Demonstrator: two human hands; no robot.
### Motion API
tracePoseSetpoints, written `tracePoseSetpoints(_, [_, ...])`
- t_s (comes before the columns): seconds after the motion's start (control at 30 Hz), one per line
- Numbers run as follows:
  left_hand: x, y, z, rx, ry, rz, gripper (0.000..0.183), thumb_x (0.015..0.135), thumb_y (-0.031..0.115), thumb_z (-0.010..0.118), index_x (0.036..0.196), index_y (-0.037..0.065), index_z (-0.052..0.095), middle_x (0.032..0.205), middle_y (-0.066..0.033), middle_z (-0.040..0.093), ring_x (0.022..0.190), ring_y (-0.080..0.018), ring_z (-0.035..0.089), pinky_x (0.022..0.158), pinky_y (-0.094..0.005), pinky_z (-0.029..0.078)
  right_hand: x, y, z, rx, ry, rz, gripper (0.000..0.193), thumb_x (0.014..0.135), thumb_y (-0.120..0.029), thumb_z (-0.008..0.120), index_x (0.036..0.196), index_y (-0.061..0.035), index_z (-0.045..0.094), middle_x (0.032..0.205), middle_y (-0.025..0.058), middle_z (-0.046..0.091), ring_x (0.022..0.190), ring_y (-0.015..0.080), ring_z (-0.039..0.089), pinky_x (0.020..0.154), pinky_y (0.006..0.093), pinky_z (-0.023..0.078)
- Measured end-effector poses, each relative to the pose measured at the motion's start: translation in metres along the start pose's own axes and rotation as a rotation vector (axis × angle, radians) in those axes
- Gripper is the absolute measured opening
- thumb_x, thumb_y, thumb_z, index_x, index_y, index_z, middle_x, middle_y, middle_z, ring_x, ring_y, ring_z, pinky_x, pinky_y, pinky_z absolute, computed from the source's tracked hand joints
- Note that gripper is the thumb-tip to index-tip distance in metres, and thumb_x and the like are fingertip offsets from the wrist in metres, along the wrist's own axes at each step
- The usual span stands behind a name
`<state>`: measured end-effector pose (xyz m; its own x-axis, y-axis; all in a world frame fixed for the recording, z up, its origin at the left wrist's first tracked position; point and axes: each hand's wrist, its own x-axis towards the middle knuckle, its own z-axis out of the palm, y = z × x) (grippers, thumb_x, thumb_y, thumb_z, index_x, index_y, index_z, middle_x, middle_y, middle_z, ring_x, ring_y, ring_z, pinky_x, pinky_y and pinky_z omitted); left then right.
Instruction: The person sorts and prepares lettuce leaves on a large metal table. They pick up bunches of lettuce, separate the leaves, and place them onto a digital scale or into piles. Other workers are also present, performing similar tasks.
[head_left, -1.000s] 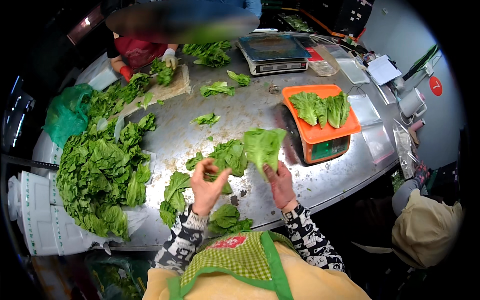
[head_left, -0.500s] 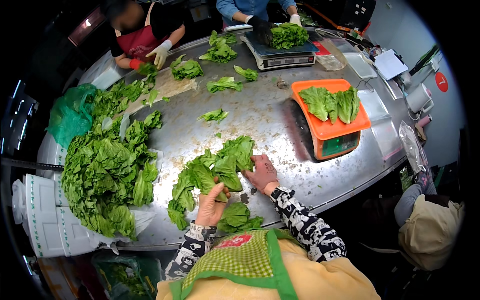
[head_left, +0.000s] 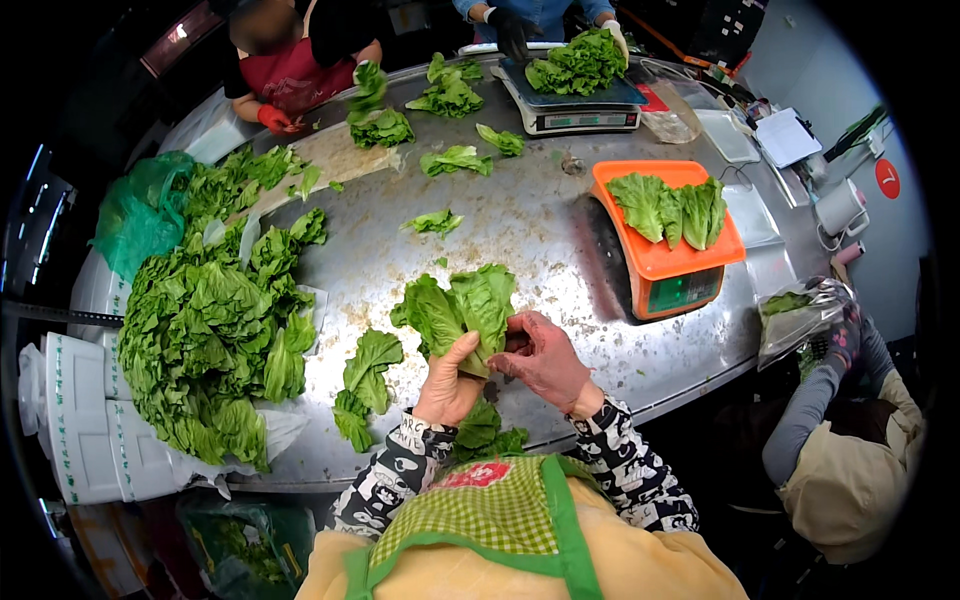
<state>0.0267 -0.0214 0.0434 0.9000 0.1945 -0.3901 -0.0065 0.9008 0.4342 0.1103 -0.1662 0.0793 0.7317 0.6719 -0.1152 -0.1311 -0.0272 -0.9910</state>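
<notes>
My left hand [head_left: 449, 384] grips a bunch of green leaf lettuce [head_left: 436, 312] near its stem end, the leaves fanning away from me just above the metal table. At the right side of that stem end, my right hand [head_left: 549, 366] has its fingers curled in, thumb and fingertips pinching at the base. Loose lettuce leaves [head_left: 370, 368] lie left of my hands. More leaves [head_left: 482, 430] rest close to my apron, partly hidden under my wrists.
A large lettuce heap [head_left: 205, 350] fills the left side. An orange scale [head_left: 668, 265] holding lettuce stands right; another scale [head_left: 583, 120] stands at the back. Two people work across the table. At the lower right, a person [head_left: 850, 470] handles a clear bag [head_left: 790, 325] with greens.
My left hand has raised the lettuce and moved slightly right; my right hand has come to its base. Across the table, a person lifts lettuce. The bag at right now shows greens.
</notes>
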Motion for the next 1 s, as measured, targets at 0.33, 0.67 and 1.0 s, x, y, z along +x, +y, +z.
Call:
tracePoseSetpoints(0.33, [-0.001, 0.017, -0.017, -0.303, 0.121, 0.141, 0.038, 0.077, 0.003, 0.073, 0.113, 0.01, 0.063, 0.109, -0.0046, 0.068, 0.106, -0.0235, 0.062, 0.099, -0.0391, 0.048, 0.0, 0.019, 0.004, 0.525, 0.202, 0.068, 0.021, 0.094, -0.017, 0.066, 0.106, -0.002, 0.058, 0.093, 0.0017, 0.062, 0.085, 0.0108, 0.061, 0.075, 0.0282, 0.054])
tracePoseSetpoints(0.67, [-0.02, 0.044, -0.037, -0.037, 0.331, 0.315, 0.026, 0.077, 0.002, 0.076, 0.098, 0.003, 0.061, 0.096, -0.0106, 0.065, 0.091, -0.0246, 0.065, 0.079, -0.0363, 0.056, -0.008, 0.032, -0.003, 0.47, 0.241, 0.143, 0.015, 0.096, -0.012, 0.06, 0.106, -0.0018, 0.056, 0.098, 0.0041, 0.064, 0.082, 0.0116, 0.062, 0.073, 0.028, 0.055])
tracePoseSetpoints(1.0, [-0.019, 0.022, -0.014, -0.021, 0.138, 0.079, 0.035, 0.086, 0.001, 0.07, 0.118, 0.003, 0.057, 0.11, -0.0088, 0.066, 0.103, -0.0238, 0.064, 0.091, -0.0401, 0.054, -0.017, -0.002, 0.024, 0.083, -0.06, -0.046, 0.023, 0.095, -0.009, 0.062, 0.114, -0.0003, 0.053, 0.102, 0.0031, 0.06, 0.088, 0.0111, 0.058, 0.079, 0.0276, 0.051])
